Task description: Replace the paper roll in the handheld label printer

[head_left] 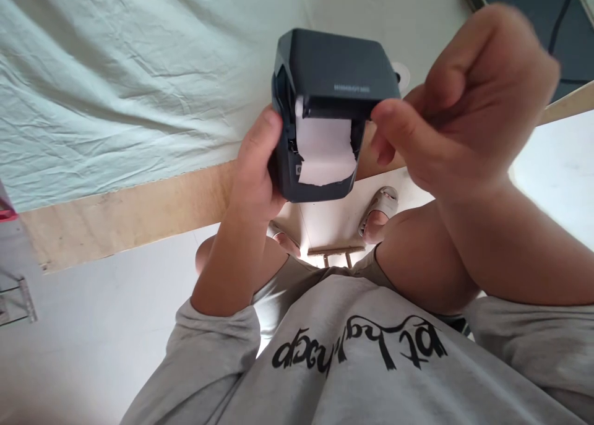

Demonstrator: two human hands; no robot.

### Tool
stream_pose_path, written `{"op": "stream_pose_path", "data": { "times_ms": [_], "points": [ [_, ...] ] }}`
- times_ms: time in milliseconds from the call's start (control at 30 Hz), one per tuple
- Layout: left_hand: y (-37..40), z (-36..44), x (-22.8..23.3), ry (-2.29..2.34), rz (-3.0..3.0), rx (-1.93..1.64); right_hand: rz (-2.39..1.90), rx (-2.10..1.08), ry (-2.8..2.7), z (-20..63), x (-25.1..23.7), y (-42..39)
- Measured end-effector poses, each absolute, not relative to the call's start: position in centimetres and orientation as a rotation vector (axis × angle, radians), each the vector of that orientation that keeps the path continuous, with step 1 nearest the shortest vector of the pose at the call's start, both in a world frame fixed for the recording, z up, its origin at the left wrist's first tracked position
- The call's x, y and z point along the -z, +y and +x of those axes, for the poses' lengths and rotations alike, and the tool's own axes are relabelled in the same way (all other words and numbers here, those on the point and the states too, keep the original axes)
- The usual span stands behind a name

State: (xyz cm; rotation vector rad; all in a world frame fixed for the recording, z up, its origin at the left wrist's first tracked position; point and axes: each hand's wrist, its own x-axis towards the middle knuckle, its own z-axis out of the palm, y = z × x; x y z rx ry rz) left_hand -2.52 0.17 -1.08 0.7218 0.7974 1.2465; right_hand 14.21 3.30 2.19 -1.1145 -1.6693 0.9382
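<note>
two hands on a dark device, paper strip showing under its cover

head view. dark device (283,146) held in the air before the wooden table edge (134,211), tilted. left hand (257,165) grips its left side, thumb along the flank, other fingers mostly hidden beneath. right hand (477,97) at the cover's right corner: thumb bent in, fingers curled; whether they pinch the cover (341,66) or only touch it, cannot tell. white paper strip (325,150) lies over the lower body, its end ragged.

handling, my judgement: left grip firm and low, body steady; right hand works the corner gently, pressure even, paper kept straight and clear of the cover's edge.

around: wrinkled pale green cloth (116,78) at left; white round thing (404,74), perhaps a roll, partly hidden behind device and right hand; dark flat object (580,47) upper right. main obstruction: cover overhangs the strip's upper end.
</note>
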Motion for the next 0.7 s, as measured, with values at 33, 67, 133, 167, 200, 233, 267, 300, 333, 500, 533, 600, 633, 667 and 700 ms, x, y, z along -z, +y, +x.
{"op": "stream_pose_path", "data": {
  "times_ms": [33, 67, 133, 167, 200, 233, 267, 300, 333, 500, 533, 600, 633, 667, 700],
  "points": [
    [0.2, -2.7, 1.3, 0.804, 0.738, -1.241, -1.091, -0.889, -1.648, 14.0, -2.5, 3.2],
    [0.2, -2.8, 1.6, 0.811, 0.747, -1.241, -1.089, -0.843, -1.647, 13.8, -2.7, 3.2],
    [0.2, -3.0, 2.2, 0.816, 0.755, -1.244, -1.084, -0.77, -1.694, 13.5, -2.6, 3.3],
    [0.2, -3.0, 2.4, 0.818, 0.749, -1.253, -1.074, -0.721, -1.734, 13.5, -2.5, 3.4],
    [0.2, -3.0, 2.5, 0.822, 0.735, -1.264, -1.055, -0.646, -1.803, 13.5, -2.2, 3.6],
    [0.1, -2.9, 2.4, 0.831, 0.717, -1.276, -1.045, -0.534, -1.888, 13.5, -2.0, 3.7],
    [0.0, -2.7, 2.3, 0.844, 0.7, -1.288, -1.052, -0.406, -1.995, 13.5, -1.8, 3.8],
    [-0.1, -2.6, 2.1, 0.857, 0.691, -1.293, -1.09, -0.29, -2.121, 13.5, -1.7, 3.8],
    [-0.2, -2.5, 1.9, 0.87, 0.693, -1.292, -1.165, -0.189, -2.236, 13.4, -1.7, 3.8],
    [-0.2, -2.7, 1.7, 0.887, 0.796, -1.246, -1.521, -0.102, -2.558, 13.0, -3.2, 3.2],
    [-0.2, -2.8, 1.7, 0.885, 0.805, -1.245, -1.54, -0.129, -2.601, 13.0, -3.5, 3.1],
    [-0.2, -3.0, 1.8, 0.89, 0.817, -1.229, -1.567, -0.174, -2.66, 12.9, -3.8, 3.0],
    [-0.2, -3.0, 1.7, 0.897, 0.829, -1.213, -1.588, -0.173, -2.663, 12.9, -3.8, 3.0],
    [-0.2, -3.0, 1.6, 0.906, 0.845, -1.195, -1.611, -0.161, -2.652, 12.9, -3.8, 3.0],
    [-0.3, -3.0, 1.5, 0.918, 0.859, -1.177, -1.63, -0.145, -2.634, 12.8, -3.7, 3.0]
  ]
}}
